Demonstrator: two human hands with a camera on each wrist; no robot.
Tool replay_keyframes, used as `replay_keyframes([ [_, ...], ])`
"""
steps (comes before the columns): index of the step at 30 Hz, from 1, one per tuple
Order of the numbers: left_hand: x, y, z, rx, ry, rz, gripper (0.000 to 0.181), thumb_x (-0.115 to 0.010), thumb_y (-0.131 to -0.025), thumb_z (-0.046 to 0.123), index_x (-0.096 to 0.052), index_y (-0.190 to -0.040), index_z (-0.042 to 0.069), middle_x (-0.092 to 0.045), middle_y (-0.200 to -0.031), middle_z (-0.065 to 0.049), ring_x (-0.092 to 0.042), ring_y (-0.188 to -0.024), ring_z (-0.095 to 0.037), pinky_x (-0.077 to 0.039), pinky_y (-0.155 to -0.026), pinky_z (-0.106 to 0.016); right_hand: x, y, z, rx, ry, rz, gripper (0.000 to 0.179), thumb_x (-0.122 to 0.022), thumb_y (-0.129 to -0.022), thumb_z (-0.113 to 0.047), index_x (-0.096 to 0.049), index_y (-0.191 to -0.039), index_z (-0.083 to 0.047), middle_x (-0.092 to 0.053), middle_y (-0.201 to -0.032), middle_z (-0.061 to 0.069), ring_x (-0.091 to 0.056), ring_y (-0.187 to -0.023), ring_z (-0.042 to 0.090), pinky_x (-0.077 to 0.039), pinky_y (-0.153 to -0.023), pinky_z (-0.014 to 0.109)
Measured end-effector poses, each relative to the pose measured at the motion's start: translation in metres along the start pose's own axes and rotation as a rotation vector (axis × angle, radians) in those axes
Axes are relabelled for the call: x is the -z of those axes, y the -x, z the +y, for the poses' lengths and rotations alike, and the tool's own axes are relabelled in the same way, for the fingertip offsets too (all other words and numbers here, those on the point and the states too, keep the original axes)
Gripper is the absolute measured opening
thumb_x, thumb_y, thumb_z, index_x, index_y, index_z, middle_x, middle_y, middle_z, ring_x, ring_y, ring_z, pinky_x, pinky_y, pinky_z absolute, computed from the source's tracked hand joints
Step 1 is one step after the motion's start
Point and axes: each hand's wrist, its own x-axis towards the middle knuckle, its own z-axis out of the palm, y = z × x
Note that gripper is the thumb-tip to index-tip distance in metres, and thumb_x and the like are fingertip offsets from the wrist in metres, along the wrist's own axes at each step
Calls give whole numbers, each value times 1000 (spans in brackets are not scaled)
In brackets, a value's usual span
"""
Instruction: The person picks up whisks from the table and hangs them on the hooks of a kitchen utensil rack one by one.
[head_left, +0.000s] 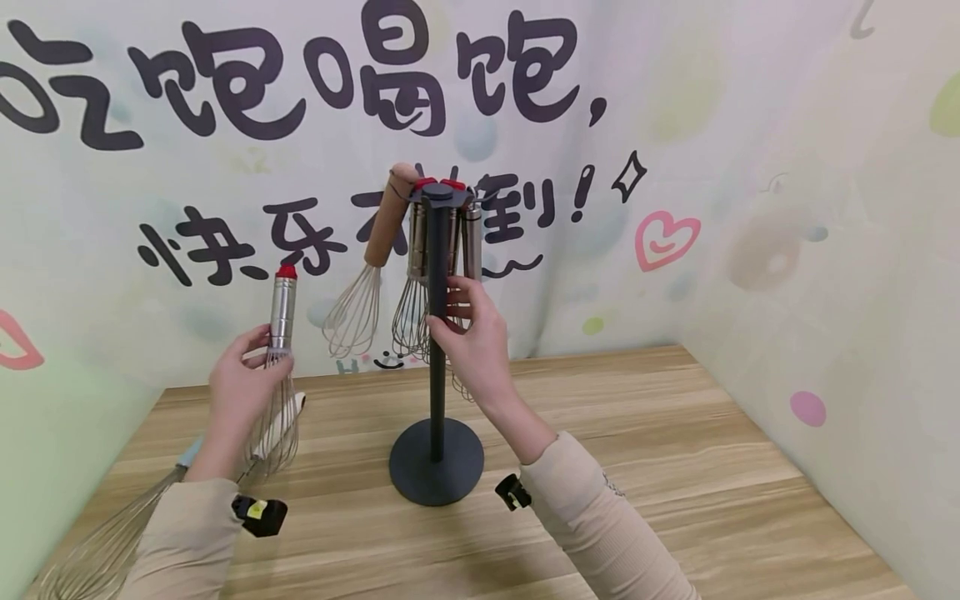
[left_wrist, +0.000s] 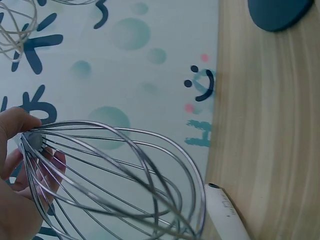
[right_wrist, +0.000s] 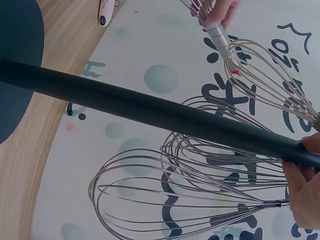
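**Q:** Which thing, where?
**A:** Metal whisk (head_left: 282,310), up off the surface (head_left: 637,467) in my left hand (head_left: 242,383). Fingers pinch it at the neck, where wires meet handle.

**Q:** Long axis?
**A:** Near upright, slight lean. Red tip (head_left: 287,272) up, wires down.

**Q:** Key relation?
**A:** Stand (head_left: 412,467) is off to the whisk's right; in the head view its top shows higher than my red tip. Wooden-handled whisk (head_left: 388,218) hangs in between, slanted, apart from mine.

**Q:** Nearer hand?
**A:** Left has the whisk. Right hand (head_left: 480,342) is at the stand, fingers curled round the pole (head_left: 438,375), just below the hanging metal handles (head_left: 472,237).

**Q:** Edges, room?
**A:** Air above the red tip, gap between it and the wooden handle. Wall (head_left: 720,100) behind the surface's far edge. Under my wires, a white handle (left_wrist: 225,212); by my left sleeve (head_left: 187,533), a blue-handled whisk (head_left: 191,452). Right of the stand, the surface runs wide to its edge.
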Motion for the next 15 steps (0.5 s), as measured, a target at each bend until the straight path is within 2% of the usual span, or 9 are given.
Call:
replay_keyframes([
  [5,4,2,10,-4,56,50,59,-62,-89,23,-41,-144,13,-50,-131,-1,-50,-99,5,-44,-69,-1,0,0,-1,2,0,-2,43,-67,-84,0,-54,-125,-4,-62,-110,16,-65,-95,27,-59,-82,34],
  [9,6,5,20,-16,112,60,60,-64,-89,24,-41,-144,15,-49,-124,9,-50,-99,5,-45,-72,-2,0,1,0,7,3,0,43,-67,-83,1,-54,-125,-4,-62,-109,16,-65,-94,27,-60,-82,34],
  [15,7,8,33,-41,135,65,61,-65,-89,26,-40,-145,18,-47,-133,2,-51,-105,0,-46,-78,-3,0,0,1,17,7,6,43,-66,-84,1,-54,-124,-4,-62,-108,17,-66,-93,28,-60,-81,34],
])
